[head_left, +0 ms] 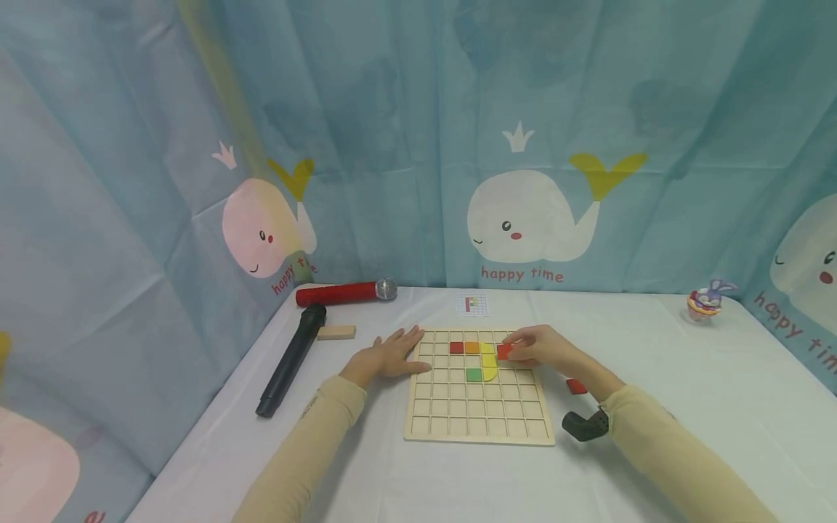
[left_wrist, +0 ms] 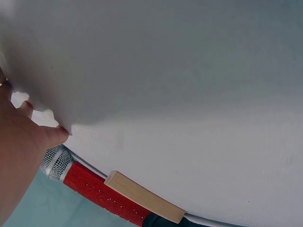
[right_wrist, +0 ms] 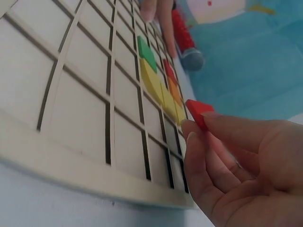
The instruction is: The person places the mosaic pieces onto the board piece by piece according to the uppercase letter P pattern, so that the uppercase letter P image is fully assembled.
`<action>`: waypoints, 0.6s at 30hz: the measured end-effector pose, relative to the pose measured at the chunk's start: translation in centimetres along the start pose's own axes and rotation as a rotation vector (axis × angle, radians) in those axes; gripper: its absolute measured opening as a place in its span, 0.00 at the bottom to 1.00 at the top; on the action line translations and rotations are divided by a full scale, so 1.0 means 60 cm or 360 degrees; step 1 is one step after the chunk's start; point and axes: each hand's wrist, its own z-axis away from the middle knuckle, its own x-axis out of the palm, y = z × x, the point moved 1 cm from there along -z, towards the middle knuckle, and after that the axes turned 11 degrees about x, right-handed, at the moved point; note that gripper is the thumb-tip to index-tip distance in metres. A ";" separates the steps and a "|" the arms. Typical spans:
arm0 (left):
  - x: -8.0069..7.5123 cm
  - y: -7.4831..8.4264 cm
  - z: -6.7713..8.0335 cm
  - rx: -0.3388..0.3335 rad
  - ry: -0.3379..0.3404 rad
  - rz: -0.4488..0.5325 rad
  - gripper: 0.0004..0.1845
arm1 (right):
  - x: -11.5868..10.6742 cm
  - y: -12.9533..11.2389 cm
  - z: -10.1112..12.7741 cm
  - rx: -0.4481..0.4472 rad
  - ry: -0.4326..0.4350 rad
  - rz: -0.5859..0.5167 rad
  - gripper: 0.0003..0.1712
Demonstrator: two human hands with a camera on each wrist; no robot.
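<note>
Crucially, the small, flat, red square tile (head_left: pixel 502 351) sits just right of a column of three yellow pieces (head_left: pixel 489 361), near the far edge of the pale wooden gridded board (head_left: pixel 477 439) and closer to its far right corner than its far left one. It has no clear long axis. The right hand (head_left: pixel 539 347) is the nearer one, pinching the tile between thumb and fingers; the left hand (head_left: pixel 390 356) lies spread at the board's left edge, the yellow column between it and the tile. A flat green square (head_left: pixel 474 375) touches the column's near end on the left, while an orange square (head_left: pixel 472 348) and a dark red square (head_left: pixel 456 348) run left from its far end.

From the head the tile could pass for flat; the right wrist view shows it tilted and apparently raised above the grid. Only the head view shows the loose red piece (head_left: pixel 576 386) beyond the board's right edge.
</note>
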 end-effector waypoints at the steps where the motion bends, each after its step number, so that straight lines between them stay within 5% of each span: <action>1: 0.000 0.000 0.000 -0.0002 -0.0001 -0.0004 0.47 | 0.003 -0.001 -0.001 0.0000 -0.0007 -0.0010 0.18; 10: 0.001 0.000 -0.001 0.0006 -0.0003 -0.0004 0.47 | 0.027 -0.021 -0.007 -0.0044 -0.0033 0.0057 0.15; 18: 0.002 -0.002 -0.003 0.0002 0.0000 -0.0022 0.47 | 0.047 -0.033 -0.013 0.0018 -0.0105 -0.0147 0.15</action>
